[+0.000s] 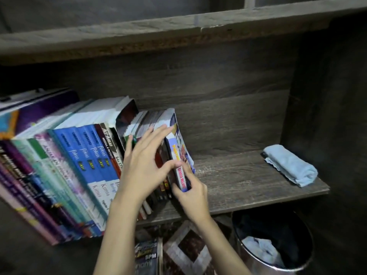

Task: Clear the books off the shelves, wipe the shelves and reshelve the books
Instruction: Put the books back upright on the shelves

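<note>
A row of books (83, 155) stands leaning on the left part of the dark wooden shelf (248, 179). The rightmost one is a thin book with a blue cover and a red spine (179, 153). My left hand (145, 165) lies with straight fingers over the tops of the books beside it, its thumb against the thin book's spine. Lower down, my right hand (190, 193) grips the bottom of that spine. A folded light blue cloth (291, 165) lies at the shelf's right end.
An upper shelf board (158, 36) overhangs the books. Below the shelf, more books (149, 255) lie on the floor. A round metal bin (278, 245) with crumpled paper inside stands at the lower right. The shelf's side wall (309, 116) closes the right.
</note>
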`<act>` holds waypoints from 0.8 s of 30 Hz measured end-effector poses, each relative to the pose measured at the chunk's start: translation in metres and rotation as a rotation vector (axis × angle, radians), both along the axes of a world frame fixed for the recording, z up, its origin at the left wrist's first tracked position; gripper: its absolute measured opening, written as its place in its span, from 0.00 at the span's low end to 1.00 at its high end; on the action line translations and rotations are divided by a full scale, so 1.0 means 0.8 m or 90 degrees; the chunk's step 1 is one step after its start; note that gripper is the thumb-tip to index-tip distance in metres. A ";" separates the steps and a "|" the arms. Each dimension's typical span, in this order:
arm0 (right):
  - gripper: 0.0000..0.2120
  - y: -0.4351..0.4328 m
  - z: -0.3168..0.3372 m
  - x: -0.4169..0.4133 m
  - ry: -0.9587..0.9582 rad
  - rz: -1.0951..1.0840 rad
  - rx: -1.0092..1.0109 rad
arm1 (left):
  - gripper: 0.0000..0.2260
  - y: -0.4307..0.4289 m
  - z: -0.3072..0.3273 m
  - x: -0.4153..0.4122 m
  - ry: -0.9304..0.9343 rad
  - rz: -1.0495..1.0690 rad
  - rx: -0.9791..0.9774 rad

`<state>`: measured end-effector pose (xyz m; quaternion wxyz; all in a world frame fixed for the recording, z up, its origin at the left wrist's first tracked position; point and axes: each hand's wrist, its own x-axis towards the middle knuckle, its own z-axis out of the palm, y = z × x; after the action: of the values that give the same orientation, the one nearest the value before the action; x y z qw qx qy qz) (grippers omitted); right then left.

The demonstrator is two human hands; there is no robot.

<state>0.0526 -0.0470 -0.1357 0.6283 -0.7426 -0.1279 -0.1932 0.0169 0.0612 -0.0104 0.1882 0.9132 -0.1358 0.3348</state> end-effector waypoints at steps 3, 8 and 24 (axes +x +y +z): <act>0.46 -0.030 -0.002 0.015 0.070 0.208 -0.104 | 0.33 0.001 -0.001 0.002 -0.002 0.005 0.002; 0.52 -0.054 -0.007 0.017 0.182 0.299 -0.152 | 0.33 0.003 0.002 0.003 0.018 0.005 -0.009; 0.43 -0.045 -0.016 0.038 0.173 0.209 -0.080 | 0.30 -0.009 -0.019 0.028 -0.105 0.121 -0.009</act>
<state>0.0826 -0.0828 -0.1488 0.6156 -0.7685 -0.1732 0.0219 0.0392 0.0543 -0.0256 0.1506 0.8899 -0.0615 0.4261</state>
